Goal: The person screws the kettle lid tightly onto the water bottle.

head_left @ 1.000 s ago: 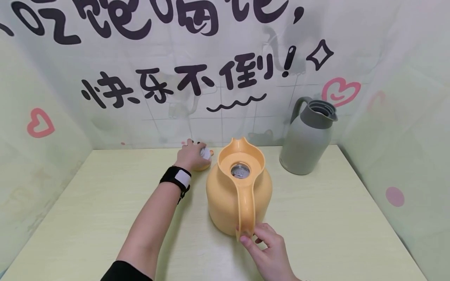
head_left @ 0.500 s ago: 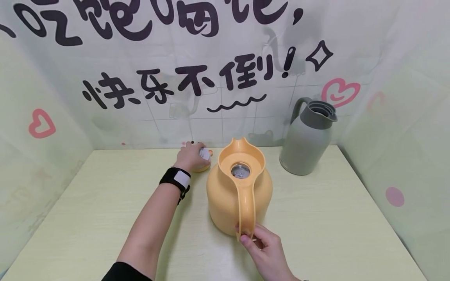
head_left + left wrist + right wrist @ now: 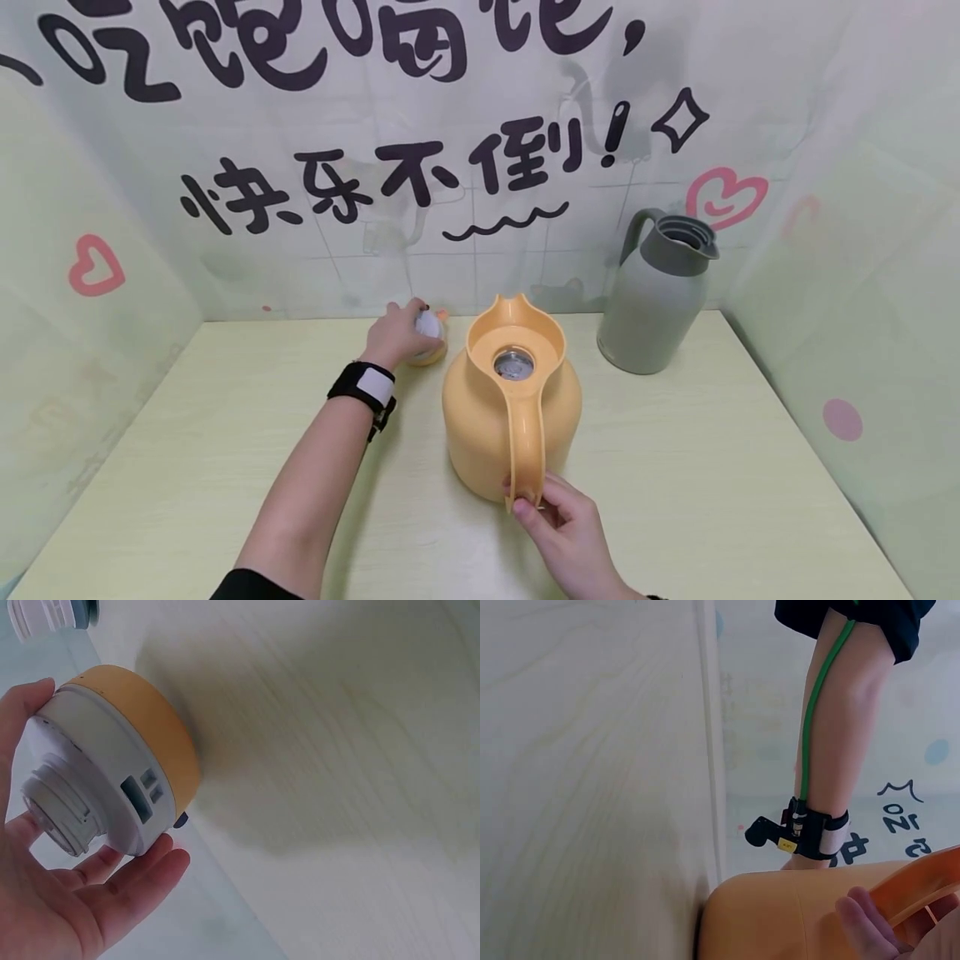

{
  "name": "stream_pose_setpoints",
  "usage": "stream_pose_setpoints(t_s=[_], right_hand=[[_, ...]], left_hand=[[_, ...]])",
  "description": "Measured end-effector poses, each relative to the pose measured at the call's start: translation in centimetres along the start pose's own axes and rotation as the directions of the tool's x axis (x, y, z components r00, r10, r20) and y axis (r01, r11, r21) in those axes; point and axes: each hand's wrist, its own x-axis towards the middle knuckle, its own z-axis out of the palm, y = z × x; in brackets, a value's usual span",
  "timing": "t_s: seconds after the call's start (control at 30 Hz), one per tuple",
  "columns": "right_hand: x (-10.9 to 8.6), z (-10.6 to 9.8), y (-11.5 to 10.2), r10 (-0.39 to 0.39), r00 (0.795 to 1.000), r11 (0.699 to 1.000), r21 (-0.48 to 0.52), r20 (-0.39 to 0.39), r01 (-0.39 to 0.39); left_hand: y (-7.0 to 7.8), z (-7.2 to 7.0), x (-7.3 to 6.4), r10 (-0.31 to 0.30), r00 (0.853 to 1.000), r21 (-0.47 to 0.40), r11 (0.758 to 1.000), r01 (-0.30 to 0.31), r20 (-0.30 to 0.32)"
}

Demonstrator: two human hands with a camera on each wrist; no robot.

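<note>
In the head view my left hand [image 3: 392, 340] is at the back of the table, gripping an orange and white flask lid [image 3: 429, 327] between thumb and fingers. The left wrist view shows this lid [image 3: 154, 742] with its orange face toward the table and its white threaded plug turned away from it. Whether it touches the table, I cannot tell. An orange vacuum jug [image 3: 480, 442] stands upright mid-table, its round top opening uncovered. My right hand [image 3: 573, 537] pinches the lower end of its handle [image 3: 527, 442].
A grey vacuum jug [image 3: 652, 312] with an open top stands at the back right. Part of a white and grey-blue piece [image 3: 52, 616] shows in the left wrist view's upper corner. Printed cloth walls [image 3: 480, 275] border the table [image 3: 262, 400] behind and at both sides.
My left hand has shifted a little to the left, and the lid has moved slightly with it. The right hand stays on the handle; both jugs stand where they were.
</note>
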Motion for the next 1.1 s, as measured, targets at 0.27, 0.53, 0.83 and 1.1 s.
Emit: stream_pose_setpoints(t_s=[0.27, 0.53, 0.83, 1.1], right_hand=[[0.0, 0.0, 0.0, -0.001, 1.0, 1.0, -0.006, -0.01, 0.001], [0.1, 0.0, 0.0, 0.005, 1.0, 1.0, 0.012, 0.0, -0.005], [0.0, 0.0, -0.3, 0.022, 1.0, 0.999, -0.028, 0.006, -0.022], [-0.1, 0.1, -0.4, 0.007, 1.0, 0.998, -0.066, -0.006, -0.008]], left_hand=[[-0.5, -0.7, -0.1, 0.005, 0.999, -0.048, 0.999, -0.008, -0.052], [-0.2, -1.6, -0.5, -0.007, 0.991, -0.132, 0.991, -0.011, -0.137], [0.4, -2.5, -1.5, -0.026, 0.975, -0.327, 0.944, -0.048, -0.219], [1.8, -4.1, -2.6, -0.001, 0.965, -0.429, 0.896, -0.116, -0.264]])
